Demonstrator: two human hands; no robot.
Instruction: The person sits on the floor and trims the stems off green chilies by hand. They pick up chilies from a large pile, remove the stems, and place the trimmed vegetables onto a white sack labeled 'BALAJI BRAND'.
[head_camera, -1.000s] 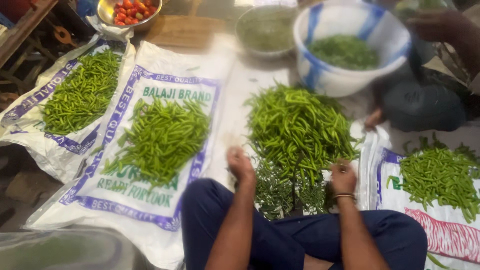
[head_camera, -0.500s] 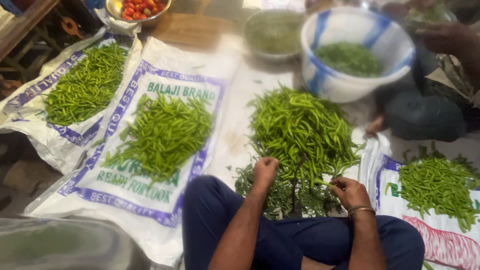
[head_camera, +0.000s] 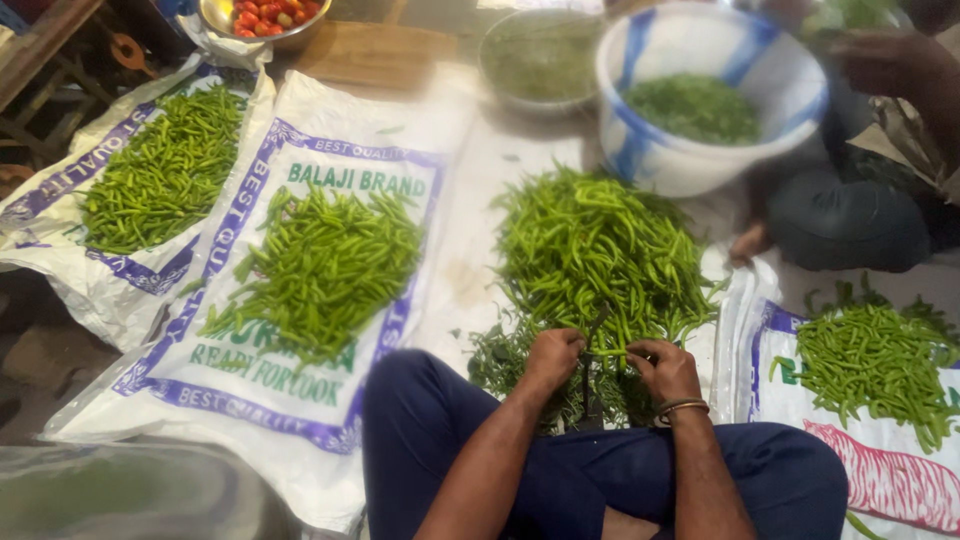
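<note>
The person sits cross-legged on the floor in dark blue trousers, both hands low at the near edge of a big loose heap of long green chillies (head_camera: 600, 250). The left hand (head_camera: 548, 358) is curled, its grip pressed together on something at the foot of the heap; what it holds is hidden by the fingers. The right hand (head_camera: 665, 368), a thin bangle at its wrist, pinches a single green chilli (head_camera: 612, 352) that lies between the two hands, touching the heap's edge. A thin dark upright blade (head_camera: 590, 365) stands between the hands, and a litter of dark green stalks (head_camera: 500, 360) lies just beside the left hand.

To the left, a second pile of green chillies (head_camera: 325, 265) rests on a white woven plastic sack with blue border (head_camera: 250, 400). Further left a third pile (head_camera: 160, 170) lies on another sack. Beyond the heap stands a white and blue plastic tub (head_camera: 640, 140) with chillies in it. Another person's hand (head_camera: 885, 65) reaches at the upper right, well apart
</note>
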